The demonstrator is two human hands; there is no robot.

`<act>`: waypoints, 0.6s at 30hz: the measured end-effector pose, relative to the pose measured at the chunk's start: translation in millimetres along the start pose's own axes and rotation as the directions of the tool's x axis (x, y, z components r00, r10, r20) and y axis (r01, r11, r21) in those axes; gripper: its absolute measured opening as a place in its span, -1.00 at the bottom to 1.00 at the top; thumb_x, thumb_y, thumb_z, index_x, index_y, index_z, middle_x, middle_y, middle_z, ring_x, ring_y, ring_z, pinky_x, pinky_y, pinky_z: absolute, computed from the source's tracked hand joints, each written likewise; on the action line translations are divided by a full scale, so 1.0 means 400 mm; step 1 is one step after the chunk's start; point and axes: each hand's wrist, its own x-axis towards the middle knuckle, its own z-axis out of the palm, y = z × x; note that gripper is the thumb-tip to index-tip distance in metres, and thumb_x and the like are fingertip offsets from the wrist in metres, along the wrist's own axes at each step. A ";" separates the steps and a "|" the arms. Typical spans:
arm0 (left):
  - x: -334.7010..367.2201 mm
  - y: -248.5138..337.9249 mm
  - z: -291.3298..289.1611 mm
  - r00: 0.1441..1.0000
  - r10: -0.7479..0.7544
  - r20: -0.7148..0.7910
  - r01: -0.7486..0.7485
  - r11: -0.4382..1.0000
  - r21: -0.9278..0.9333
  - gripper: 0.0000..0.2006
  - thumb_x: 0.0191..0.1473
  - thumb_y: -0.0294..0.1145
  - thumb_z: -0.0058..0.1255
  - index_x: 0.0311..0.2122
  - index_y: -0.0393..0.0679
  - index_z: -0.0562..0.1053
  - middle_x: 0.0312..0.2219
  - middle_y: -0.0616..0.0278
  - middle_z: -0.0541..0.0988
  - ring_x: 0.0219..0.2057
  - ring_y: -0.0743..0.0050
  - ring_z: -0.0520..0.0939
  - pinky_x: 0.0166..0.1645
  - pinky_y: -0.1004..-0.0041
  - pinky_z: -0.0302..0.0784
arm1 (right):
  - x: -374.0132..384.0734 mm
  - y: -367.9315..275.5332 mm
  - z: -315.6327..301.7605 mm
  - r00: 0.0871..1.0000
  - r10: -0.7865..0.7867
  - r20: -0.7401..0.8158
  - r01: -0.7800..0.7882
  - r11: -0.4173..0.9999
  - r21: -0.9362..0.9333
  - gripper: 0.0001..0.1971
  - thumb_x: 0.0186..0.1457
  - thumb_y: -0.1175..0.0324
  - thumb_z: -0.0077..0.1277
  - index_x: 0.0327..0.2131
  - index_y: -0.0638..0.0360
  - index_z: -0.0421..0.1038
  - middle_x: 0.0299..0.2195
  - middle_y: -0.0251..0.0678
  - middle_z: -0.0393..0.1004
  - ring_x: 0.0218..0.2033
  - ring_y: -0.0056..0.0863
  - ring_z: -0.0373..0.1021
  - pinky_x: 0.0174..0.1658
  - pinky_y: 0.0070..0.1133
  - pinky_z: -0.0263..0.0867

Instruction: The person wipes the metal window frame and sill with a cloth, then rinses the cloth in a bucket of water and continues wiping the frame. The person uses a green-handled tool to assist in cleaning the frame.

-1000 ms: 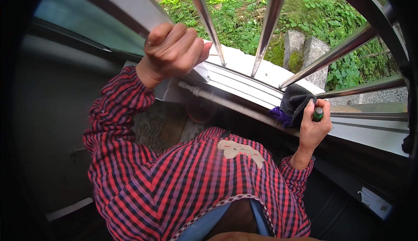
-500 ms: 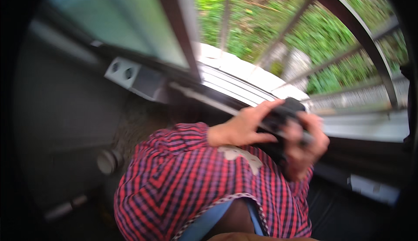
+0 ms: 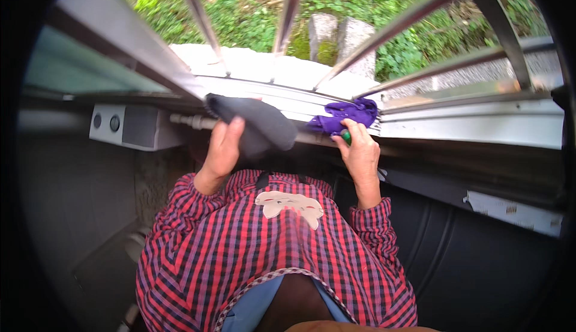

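Plainly, both hands are busy at an open window. The left hand grips a dark grey cloth, its thumb laid over the near side and its other fingers mostly hidden behind; the cloth is lifted in front of the sill, reaching up and to the left toward the lower end of the window sash.

To the right, the right hand has its thumb and fingers closed around a green-ended tool, most of which is out of sight, so its kind cannot be told. Just beyond those fingers, a crumpled purple cloth lies on the white window track, by the corner where the track bends away to the right. Whether the tool presses into that cloth is unclear.

Metal bars stand on the far side of the track, with a white ledge, two stone blocks and green plants farther out. At the left, below the sash, sits a pale box with two dark round marks, near a pipe. A red-and-black checked garment covers the person's arms and front.
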 end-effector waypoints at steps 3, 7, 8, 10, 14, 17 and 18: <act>-0.026 -0.008 0.006 0.999 -0.036 -0.025 0.034 0.997 -0.074 -0.55 0.43 -0.37 -0.32 0.29 -0.41 0.33 0.13 0.10 0.52 0.15 0.38 0.47 0.31 0.38 0.28 | 0.025 -0.002 -0.002 0.987 -0.084 -0.139 0.087 0.996 0.016 -0.74 0.08 0.45 0.28 -0.14 0.08 0.51 -0.26 -0.22 0.58 -0.33 -0.11 0.57 -0.26 -0.34 0.51; -0.039 -0.027 0.017 0.997 0.048 -0.059 -0.055 0.990 -0.129 -0.56 0.42 -0.39 -0.33 0.28 -0.38 0.34 0.11 0.13 0.53 0.16 0.40 0.47 0.35 0.38 0.23 | 0.071 -0.046 -0.120 0.891 0.015 -0.455 -0.027 0.999 -0.018 -0.92 0.25 0.44 0.20 -0.22 0.22 0.58 -0.38 -0.17 0.64 -0.39 -0.34 0.59 -0.27 -0.44 0.48; -0.036 -0.024 0.026 0.994 0.093 -0.055 -0.099 0.987 -0.127 -0.57 0.43 -0.40 -0.34 0.26 -0.38 0.38 0.10 0.14 0.54 0.15 0.41 0.48 0.35 0.38 0.25 | 0.086 -0.060 -0.148 0.791 -0.022 -0.611 0.064 0.997 0.047 -0.90 0.26 0.47 0.18 -0.23 0.31 0.58 -0.41 -0.17 0.63 -0.42 -0.48 0.55 -0.28 -0.44 0.49; 0.022 -0.032 0.090 0.922 0.366 -0.128 -0.346 0.925 0.156 -0.70 0.33 -0.42 -0.20 0.02 -0.34 0.48 -0.14 0.08 0.58 -0.07 0.23 0.57 0.12 0.29 0.44 | 0.138 -0.089 -0.182 0.732 0.003 -0.682 0.202 0.954 0.220 -0.83 0.25 0.50 0.18 -0.15 0.42 0.54 -0.37 -0.08 0.61 -0.42 -0.50 0.52 -0.27 -0.45 0.49; 0.133 -0.067 0.302 0.820 0.501 -0.276 -0.541 0.836 -0.090 -0.56 0.26 -0.50 -0.13 0.24 -0.23 0.27 -0.02 -0.05 0.44 0.05 -0.04 0.48 0.19 0.15 0.38 | 0.160 -0.125 -0.230 0.795 0.020 -0.607 0.075 0.989 0.131 -0.65 0.34 0.28 0.16 -0.04 0.45 0.53 -0.26 -0.06 0.63 -0.26 -0.36 0.54 -0.09 -0.48 0.47; 0.167 -0.116 0.331 0.732 0.613 -0.299 -0.650 0.759 -0.037 -0.43 0.23 -0.54 -0.11 0.35 -0.15 0.17 -0.01 -0.10 0.37 0.06 -0.22 0.43 0.22 0.04 0.34 | 0.176 -0.148 -0.248 0.840 -0.270 -0.471 0.350 0.933 0.089 -0.64 0.35 0.29 0.15 0.03 0.44 0.51 -0.16 -0.14 0.58 -0.16 -0.47 0.51 -0.07 -0.52 0.45; 0.150 -0.136 0.310 0.798 0.550 -0.244 -0.570 0.821 -0.013 -0.41 0.31 -0.55 -0.15 0.41 -0.20 0.09 0.07 -0.08 0.33 0.13 -0.10 0.43 0.28 0.16 0.31 | 0.181 -0.156 -0.238 0.954 -0.127 -0.273 0.211 0.929 0.305 -0.63 0.35 0.30 0.15 0.06 0.43 0.50 -0.11 -0.15 0.56 -0.12 -0.49 0.49 -0.05 -0.55 0.44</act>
